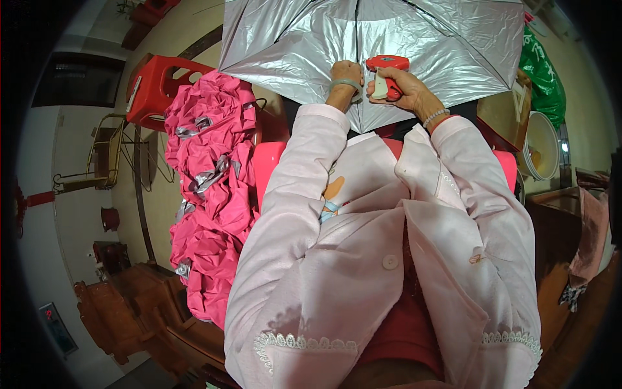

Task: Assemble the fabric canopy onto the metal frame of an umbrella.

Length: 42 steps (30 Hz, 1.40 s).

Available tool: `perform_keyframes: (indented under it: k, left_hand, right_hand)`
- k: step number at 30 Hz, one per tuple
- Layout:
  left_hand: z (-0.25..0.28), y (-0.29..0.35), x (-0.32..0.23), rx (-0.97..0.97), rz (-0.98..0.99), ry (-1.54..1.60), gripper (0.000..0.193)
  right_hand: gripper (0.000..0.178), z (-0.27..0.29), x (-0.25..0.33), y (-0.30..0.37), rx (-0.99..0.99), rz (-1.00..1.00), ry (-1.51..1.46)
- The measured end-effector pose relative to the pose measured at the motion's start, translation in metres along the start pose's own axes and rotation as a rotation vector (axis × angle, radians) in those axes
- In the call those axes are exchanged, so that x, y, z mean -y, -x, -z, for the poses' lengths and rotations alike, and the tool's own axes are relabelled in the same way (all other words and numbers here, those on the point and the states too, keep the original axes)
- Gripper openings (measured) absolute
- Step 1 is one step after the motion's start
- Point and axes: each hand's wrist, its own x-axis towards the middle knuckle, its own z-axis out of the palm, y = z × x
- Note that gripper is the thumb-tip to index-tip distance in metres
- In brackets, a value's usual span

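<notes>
An open umbrella (pixel 311 58) spreads in front of me, its silver inner side and dark ribs facing me. My left hand (pixel 346 71), a bangle at its wrist, is closed on the umbrella beside the middle rib; its fingertips are hidden. Close by on the right, my right hand (pixel 407 87) is wrapped round the handle of a red and white trigger-handled tool (pixel 387 63), shaped like a tagging gun. The tool's red head lies over the silver cloth; whether it touches the cloth I cannot tell.
Bundled pink umbrellas (pixel 210 175) with silver patches are heaped at my left. Behind them stands a red plastic stool (pixel 159 91). To the right are a green plastic bag (pixel 543 74), a white bucket (pixel 543 146) and a brown box (pixel 502 120). Wooden furniture (pixel 136 311) stands lower left.
</notes>
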Motion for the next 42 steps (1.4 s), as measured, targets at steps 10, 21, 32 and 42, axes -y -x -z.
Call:
perform_keyframes:
  k: [10, 21, 32, 42]
  left_hand:
    - [-0.005, -0.009, 0.016, -0.067, -0.039, -0.043, 0.024]
    - [-0.02, -0.05, 0.05, 0.064, -0.221, -0.697, 0.021]
    - [-0.016, -0.034, 0.031, 0.083, -0.152, -0.489, 0.019]
    - [-0.001, 0.005, -0.004, 0.062, -0.001, 0.08, 0.019]
  right_hand:
    - [0.03, -0.004, -0.003, 0.002, -0.015, -0.012, 0.018]
    - [0.031, 0.007, -0.001, -0.003, -0.023, -0.002, 0.031]
    - [0.028, 0.011, -0.001, -0.004, -0.036, -0.005, 0.002]
    - [0.03, 0.008, -0.001, -0.003, 0.004, 0.018, -0.025]
